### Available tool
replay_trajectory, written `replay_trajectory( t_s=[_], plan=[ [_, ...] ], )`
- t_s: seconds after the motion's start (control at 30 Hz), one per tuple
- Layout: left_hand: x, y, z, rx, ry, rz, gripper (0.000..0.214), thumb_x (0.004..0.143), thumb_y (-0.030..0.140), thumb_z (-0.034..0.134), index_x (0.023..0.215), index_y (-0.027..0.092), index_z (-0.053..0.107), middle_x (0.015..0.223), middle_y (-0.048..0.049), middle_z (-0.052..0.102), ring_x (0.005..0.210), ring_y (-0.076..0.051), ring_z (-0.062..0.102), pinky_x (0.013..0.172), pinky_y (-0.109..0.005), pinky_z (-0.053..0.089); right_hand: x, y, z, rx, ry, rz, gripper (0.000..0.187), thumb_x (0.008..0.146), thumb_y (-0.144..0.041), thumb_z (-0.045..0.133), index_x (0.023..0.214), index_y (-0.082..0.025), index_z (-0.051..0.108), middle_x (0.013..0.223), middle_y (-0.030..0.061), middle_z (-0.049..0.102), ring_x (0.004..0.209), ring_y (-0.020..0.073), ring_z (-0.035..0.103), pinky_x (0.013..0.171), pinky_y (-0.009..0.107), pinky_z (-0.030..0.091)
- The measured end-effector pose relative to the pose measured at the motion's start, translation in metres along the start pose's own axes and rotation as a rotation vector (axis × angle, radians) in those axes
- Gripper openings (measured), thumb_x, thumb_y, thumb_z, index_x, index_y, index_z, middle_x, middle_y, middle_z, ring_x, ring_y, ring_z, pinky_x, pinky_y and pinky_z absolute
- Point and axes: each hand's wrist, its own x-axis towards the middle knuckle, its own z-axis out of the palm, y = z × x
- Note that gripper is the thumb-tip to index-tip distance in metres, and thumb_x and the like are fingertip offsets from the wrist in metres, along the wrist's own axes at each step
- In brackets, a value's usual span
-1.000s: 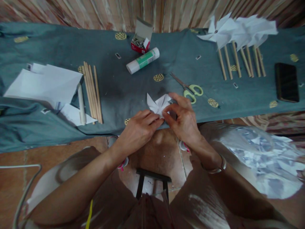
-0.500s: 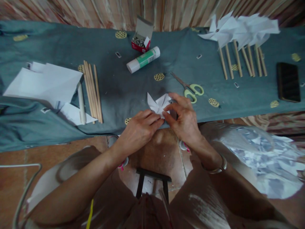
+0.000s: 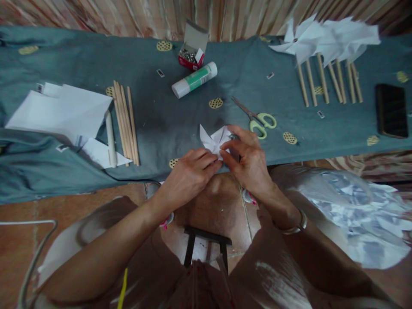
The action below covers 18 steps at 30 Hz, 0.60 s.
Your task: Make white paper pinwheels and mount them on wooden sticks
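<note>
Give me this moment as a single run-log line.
left hand: touching paper pinwheel | right hand: thumb and finger on pinwheel | scissors: untouched | white-green tube: beside open box

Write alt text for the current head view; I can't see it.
The right hand pinches a white paper pinwheel while the left hand touches its near edge, over a teal pineapple-print cloth. Beyond are scissors, a glue stick and an open box of metal pieces; pinwheels on sticks lie to the right, paper and wooden sticks to the left.

On cloth: scissors right of held pinwheel, sticks left beside paper, tube before box, phone far right.
</note>
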Motion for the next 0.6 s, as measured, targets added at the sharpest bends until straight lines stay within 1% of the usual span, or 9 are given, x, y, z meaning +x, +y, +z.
replay_trajectory(
  t_s=[0.17, 0.27, 0.43, 0.53, 0.6],
  plan=[
    [0.000, 0.000, -0.001, -0.014, -0.017, -0.004, 0.023, 0.098, 0.013, 0.044, 0.107, 0.014, 0.065, 0.104, -0.0072, 0.069, 0.097, -0.021, 0.061, 0.083, -0.034, 0.050, -0.002, 0.000, 0.001, -0.015, 0.012, -0.046, 0.014, 0.091, -0.022, 0.057, 0.092, -0.026, 0.071, 0.132, 0.0051, 0.061, 0.123, 0.0275, 0.055, 0.107, 0.051, 0.047],
    [0.000, 0.000, -0.001, -0.018, -0.023, -0.006, 0.023, 0.098, 0.013, 0.044, 0.107, 0.014, 0.064, 0.104, -0.0074, 0.069, 0.097, -0.021, 0.060, 0.082, -0.034, 0.050, -0.003, -0.003, 0.001, -0.042, 0.020, -0.095, 0.017, 0.093, -0.021, 0.054, 0.095, -0.024, 0.071, 0.133, 0.0076, 0.060, 0.124, 0.0274, 0.054, 0.107, 0.049, 0.047],
    [0.000, 0.000, 0.000, -0.030, -0.021, -0.009, 0.021, 0.099, 0.015, 0.044, 0.104, 0.014, 0.065, 0.100, -0.0069, 0.068, 0.093, -0.021, 0.060, 0.078, -0.034, 0.049, -0.009, -0.007, 0.002, -0.150, -0.025, -0.167, 0.025, 0.090, -0.014, 0.048, 0.103, -0.024, 0.068, 0.138, 0.0071, 0.056, 0.127, 0.0300, 0.051, 0.104, 0.051, 0.049],
    [0.000, 0.000, 0.000, -0.048, -0.017, -0.010, 0.019, 0.098, 0.015, 0.047, 0.105, 0.012, 0.065, 0.098, -0.0080, 0.068, 0.093, -0.022, 0.060, 0.078, -0.034, 0.049, -0.013, -0.007, 0.006, -0.185, -0.015, -0.203, 0.027, 0.092, -0.014, 0.044, 0.105, -0.018, 0.067, 0.140, 0.0133, 0.054, 0.129, 0.0325, 0.048, 0.103, 0.053, 0.048],
    [0.000, -0.001, 0.001, -0.044, -0.019, -0.007, 0.019, 0.097, 0.014, 0.048, 0.105, 0.011, 0.065, 0.099, -0.0085, 0.068, 0.094, -0.022, 0.060, 0.079, -0.035, 0.049, -0.015, -0.005, 0.008, -0.177, -0.006, -0.206, 0.028, 0.093, -0.016, 0.042, 0.108, -0.018, 0.065, 0.142, 0.0138, 0.053, 0.133, 0.0317, 0.044, 0.106, 0.054, 0.045]
  ],
)
